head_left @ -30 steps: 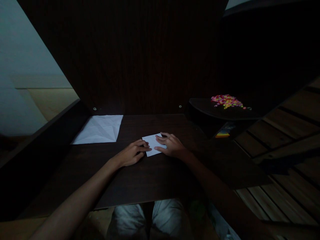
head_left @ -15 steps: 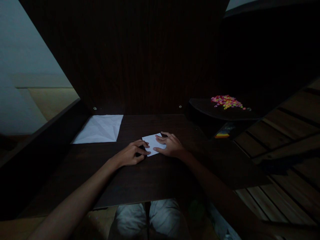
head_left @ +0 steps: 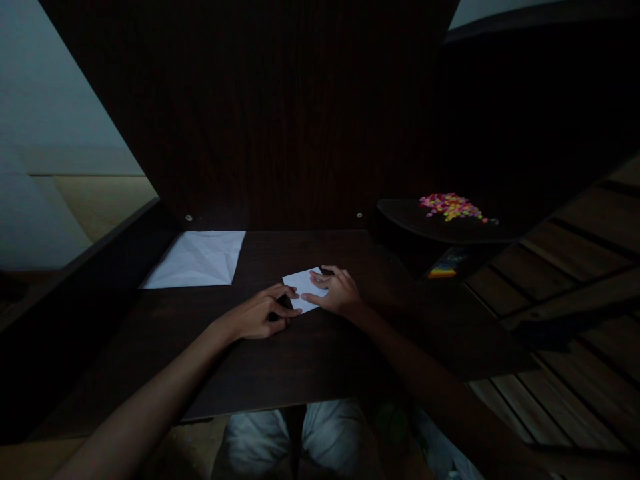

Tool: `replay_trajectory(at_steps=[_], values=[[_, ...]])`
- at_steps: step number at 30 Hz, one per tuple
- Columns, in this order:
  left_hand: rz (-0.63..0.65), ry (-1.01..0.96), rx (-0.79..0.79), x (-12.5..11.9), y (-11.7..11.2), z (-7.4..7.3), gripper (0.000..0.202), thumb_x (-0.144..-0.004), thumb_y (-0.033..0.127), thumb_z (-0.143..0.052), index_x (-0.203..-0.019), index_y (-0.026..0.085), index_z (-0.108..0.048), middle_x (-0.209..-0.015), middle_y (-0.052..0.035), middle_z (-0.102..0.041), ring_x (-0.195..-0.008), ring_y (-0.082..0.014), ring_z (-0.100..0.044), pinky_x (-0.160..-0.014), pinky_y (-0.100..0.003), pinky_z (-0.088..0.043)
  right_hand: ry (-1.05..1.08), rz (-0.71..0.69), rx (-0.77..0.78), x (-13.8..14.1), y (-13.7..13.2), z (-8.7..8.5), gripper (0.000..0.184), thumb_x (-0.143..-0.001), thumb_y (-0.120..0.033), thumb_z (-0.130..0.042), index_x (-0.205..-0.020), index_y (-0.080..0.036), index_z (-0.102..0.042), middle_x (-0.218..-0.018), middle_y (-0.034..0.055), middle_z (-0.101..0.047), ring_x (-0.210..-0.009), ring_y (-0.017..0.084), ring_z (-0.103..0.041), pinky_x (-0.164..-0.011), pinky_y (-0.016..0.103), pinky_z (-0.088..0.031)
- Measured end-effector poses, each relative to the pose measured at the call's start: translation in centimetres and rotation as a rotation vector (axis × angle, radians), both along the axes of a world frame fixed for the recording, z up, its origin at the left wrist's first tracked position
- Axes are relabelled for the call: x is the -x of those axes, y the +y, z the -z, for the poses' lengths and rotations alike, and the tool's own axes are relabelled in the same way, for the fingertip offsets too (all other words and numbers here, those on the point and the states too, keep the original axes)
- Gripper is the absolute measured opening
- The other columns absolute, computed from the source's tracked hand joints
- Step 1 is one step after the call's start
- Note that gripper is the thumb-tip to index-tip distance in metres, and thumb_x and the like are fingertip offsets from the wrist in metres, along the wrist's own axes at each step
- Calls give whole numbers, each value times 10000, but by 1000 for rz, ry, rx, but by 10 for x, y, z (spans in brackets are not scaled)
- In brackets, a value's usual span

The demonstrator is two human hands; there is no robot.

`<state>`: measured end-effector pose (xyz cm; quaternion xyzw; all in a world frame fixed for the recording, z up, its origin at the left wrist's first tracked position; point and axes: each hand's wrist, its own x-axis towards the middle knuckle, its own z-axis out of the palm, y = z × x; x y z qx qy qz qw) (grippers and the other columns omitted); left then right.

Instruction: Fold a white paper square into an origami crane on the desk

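Right of the sheet (head_left: 195, 261) and nearer the person, head view: slip (head_left: 299, 280), one, white, smaller than the sheet, lying flat and askew on the desk (head_left: 280, 367); folds or layers too dim to tell.

Left hand (head_left: 259, 316): right of the sheet, nearer the person. Fingers spread, thumb and forefinger parted, tips on the slip's left part; whether any edge is pinched cannot be told.

Right hand (head_left: 339, 291): farther right of the sheet. Fingers fanned over the slip's right side, thumb apart; apparently pressing, not grasping.

Shelf (head_left: 397, 211): well right of the sheet, bearing bright bits (head_left: 453, 207), heaped.

Panel (head_left: 275, 133): upright, behind the sheet.

Handling notes, by judgement: right hand best used as anchor, weight even across the fingers. Left fingertips light, close to the edge; hands pushing against each other could buckle or skew thin paper. Edges best squared before bearing down. Light poor and fingers covering much of the slip, so alignment is better checked by touch as well as sight.
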<state>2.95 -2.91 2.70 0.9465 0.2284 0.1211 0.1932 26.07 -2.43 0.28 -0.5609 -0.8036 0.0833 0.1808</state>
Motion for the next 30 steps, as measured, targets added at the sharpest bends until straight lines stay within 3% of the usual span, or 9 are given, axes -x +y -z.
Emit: replay_trajectory(at_steps=[7, 11, 14, 19, 25, 28, 30], values=[[10, 39, -54, -4, -6, -4, 326, -811, 210, -583, -1122, 251, -672, -1241, -79, -510, -1180, -232, -470, -1037, -374, -368, 3, -29, -16, -2, 1, 3, 585, -694, -623, -639, -1141, -246, -653, -1276, 29, -588, -1248, 288, -409, -1002, 449, -318], [21, 45, -92, -5, -9, -4, 343, -818, 325, -609, -1157, 285, -648, -1239, -75, -511, -1177, -252, -463, -1051, -426, -337, 39, -93, 38, -9, 6, 2, 373, -853, -492, -530, -1124, -270, -657, -1263, -16, -595, -1241, 262, -409, -986, 450, -316], [30, 43, -106, -6, -11, -4, 365, -824, 383, -599, -1175, 289, -636, -1265, -81, -499, -1185, -261, -452, -1043, -444, -337, 55, -91, 65, -12, 8, 2, 325, -872, -446, -519, -1121, -288, -656, -1260, -28, -596, -1244, 259, -402, -987, 464, -303], [40, 51, -109, -6, -12, -4, 412, -818, 420, -598, -1207, 286, -612, -1329, -93, -460, -1223, -282, -418, -1043, -467, -322, 66, -77, 91, -10, 6, -1, 496, -749, -568, -621, -1156, -285, -637, -1283, -1, -582, -1256, 275, -386, -1001, 472, -291], [35, -45, -3, -6, -12, -7, 350, -809, 427, -616, -1118, 272, -672, -1200, -80, -553, -1135, -247, -492, -1016, -424, -364, 52, -131, 101, -13, 3, -5, 623, -702, -622, -634, -1214, -269, -596, -1324, 34, -546, -1277, 301, -353, -1019, 505, -261], [-37, -189, 83, -8, -9, -2, 336, -894, 364, -515, -1188, 245, -627, -1085, -70, -615, -1036, -193, -560, -941, -352, -434, 39, -162, 112, -16, 5, -3, 629, -718, -601, -631, -1252, -276, -561, -1344, 45, -526, -1291, 310, -329, -1019, 526, -247], [-181, -264, 55, -10, -5, 5, 348, -913, 349, -484, -1212, 219, -608, -1055, -72, -632, -999, -181, -581, -912, -329, -454, 41, -181, 121, -17, 6, -2, 672, -708, -619, -629, -1278, -277, -534, -1364, 44, -506, -1304, 317, -306, -1026, 532, -232]])
